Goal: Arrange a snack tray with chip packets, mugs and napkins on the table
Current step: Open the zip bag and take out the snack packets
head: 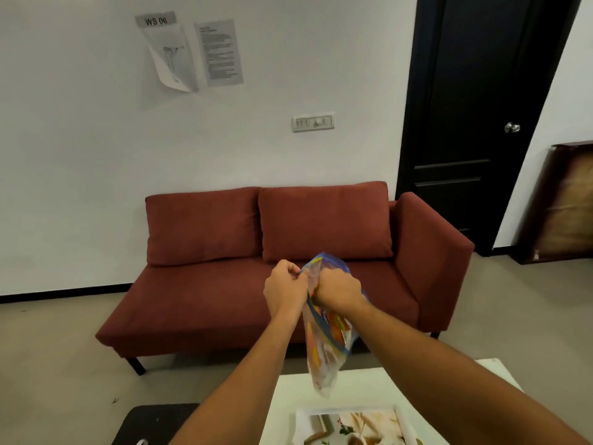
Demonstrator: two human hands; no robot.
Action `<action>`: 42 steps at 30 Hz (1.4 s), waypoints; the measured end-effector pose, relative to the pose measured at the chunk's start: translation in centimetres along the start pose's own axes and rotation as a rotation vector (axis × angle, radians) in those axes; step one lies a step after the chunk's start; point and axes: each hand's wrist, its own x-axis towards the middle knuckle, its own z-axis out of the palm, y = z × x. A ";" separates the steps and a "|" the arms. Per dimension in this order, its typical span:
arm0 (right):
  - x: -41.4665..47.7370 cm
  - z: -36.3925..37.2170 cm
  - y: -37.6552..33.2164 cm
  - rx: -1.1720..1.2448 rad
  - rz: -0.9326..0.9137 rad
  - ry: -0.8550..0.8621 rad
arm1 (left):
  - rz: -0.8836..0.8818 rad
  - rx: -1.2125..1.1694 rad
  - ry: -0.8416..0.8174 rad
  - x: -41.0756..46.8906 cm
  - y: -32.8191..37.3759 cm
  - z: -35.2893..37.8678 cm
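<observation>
**Q.** Fig. 1: where was the chip packet (324, 342), and how were the fingers set?

**A.** It hung in the air over the far edge of the white bench (288, 393), short of the tray (301, 422) at 6 o'clock. The left hand (284, 289) pinched the top edge, its fingers (292, 272) together on the film. The right hand (337, 290) had its fingers curled round the packet's neck.

**Q.** What could have gone wrong?

**A.** Probably two things. Opposed pulls on thin film could split the seam and scatter chips over bench and floor. A slackened grip would drop the packet outside the tray's rim. Whether the packet was already open could not be told.

**Q.** Surface and room?

**A.** The bench looked smooth. The tray, cut off by the frame, bore a printed picture. A red sofa (256, 284) stood at 12 o'clock, a black door (465, 123) at 2, papers (192, 53) on the wall at 11, and a dark mat (154, 422) at 7.
</observation>
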 end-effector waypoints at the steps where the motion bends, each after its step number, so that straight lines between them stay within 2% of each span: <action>1: -0.1 -1.1 -0.3 0.040 0.024 0.036 | -0.013 0.002 0.014 0.3 -0.3 0.0; 5: -0.2 -4.4 -0.1 0.194 0.178 0.050 | -0.097 -0.036 0.002 0.6 -3.1 0.7; 9: 0.0 -6.2 3.2 0.414 0.318 0.154 | -0.105 -0.080 0.011 0.6 -6.6 2.3; 12: 0.1 -1.8 7.3 0.597 0.455 0.247 | -0.169 -0.052 -0.017 -0.7 -11.3 4.0; 13: 0.7 1.0 8.8 0.678 0.504 0.236 | -0.200 -0.026 -0.028 -1.0 -13.8 5.2; 18: 0.9 8.3 15.4 0.987 0.747 0.195 | -0.146 -0.020 -0.030 0.0 -16.9 4.7; 20: 0.5 14.5 17.9 0.981 0.850 0.113 | -0.170 0.012 -0.049 -0.5 -20.7 5.5; 23: -1.4 23.3 20.6 0.783 0.987 -0.043 | -0.204 -0.004 -0.035 -1.7 -25.0 6.2; 26: -2.7 30.6 21.5 0.686 0.977 -0.200 | -0.201 -0.009 -0.034 -2.3 -28.0 7.2; 31: -3.5 40.4 21.8 0.735 0.984 -0.345 | -0.212 -0.015 0.018 -4.0 -32.4 9.3; 38: -3.8 49.4 24.5 0.859 0.963 -0.325 | -0.245 -0.006 0.055 -7.1 -38.3 11.5; 42: -4.8 49.3 25.4 0.785 0.924 -0.320 | -0.291 -0.005 0.059 -8.9 -39.1 11.8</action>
